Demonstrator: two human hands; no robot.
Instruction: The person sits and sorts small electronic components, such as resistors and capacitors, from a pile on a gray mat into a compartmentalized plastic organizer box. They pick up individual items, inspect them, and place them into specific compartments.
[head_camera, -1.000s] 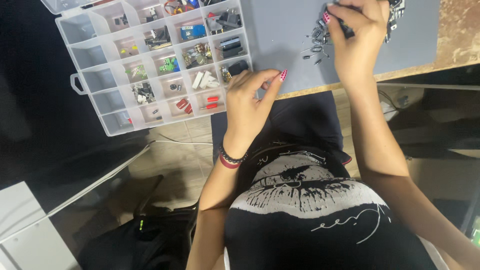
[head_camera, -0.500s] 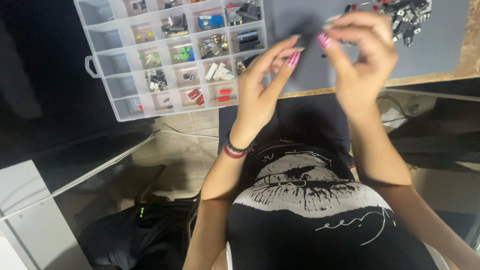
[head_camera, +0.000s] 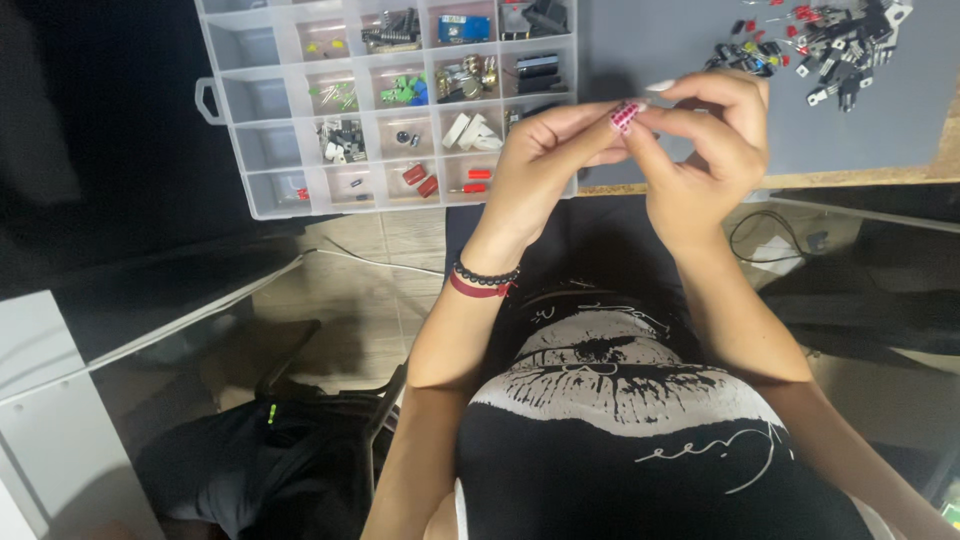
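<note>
My left hand (head_camera: 545, 170) and my right hand (head_camera: 705, 150) are raised together over the table's front edge. Their fingertips meet in a pinch on a tiny part that the fingers hide. A clear plastic organiser box (head_camera: 265, 150) lies to the left of the hands, its compartments filled with small electronic parts in red, green, white and black. A grey mat (head_camera: 660, 40) lies behind the hands. At its far right is a loose pile of small black and red components (head_camera: 820, 40), just beyond my right hand.
The table's wooden edge (head_camera: 945, 165) shows at the right of the mat. Below it are a tiled floor, a coiled cable (head_camera: 770, 235), a black bag with a green light (head_camera: 270, 440) and a white panel (head_camera: 40, 420).
My right hand left the component pile and came toward me. My left hand rose from beside the organiser box to meet it. The view has shifted so the box sits further right.
</note>
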